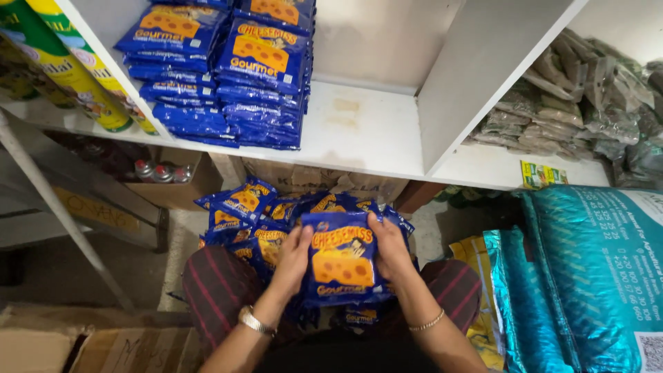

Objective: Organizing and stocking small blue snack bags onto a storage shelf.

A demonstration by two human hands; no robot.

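left edge: yellow-green bottles (83,83) on a shelf; a metal bar (62,214) slants down in front of it; cardboard boxes (90,345) at bottom left.
left hand (293,257): fingers curled on the packet's left edge, thumb on its face, pinching it.
packet (342,259): blue snack packet with a cheese picture, held over the lap, face up toward the camera, long axis upright, top edge pointing to the shelf.
right hand (389,247): clamped on the packet's right edge, fingers closed around it.
pile (242,207): loose blue packets heaped on the knees, just behind and under the held one, touching it.
stacks (228,76): two flat stacks of the same packets on the white shelf (359,131), left part.
open room: bare shelf right of the stacks, up to an upright divider (476,76).
right edge: grey bags (587,103) past the divider; teal sacks (594,276) close beside the right knee.
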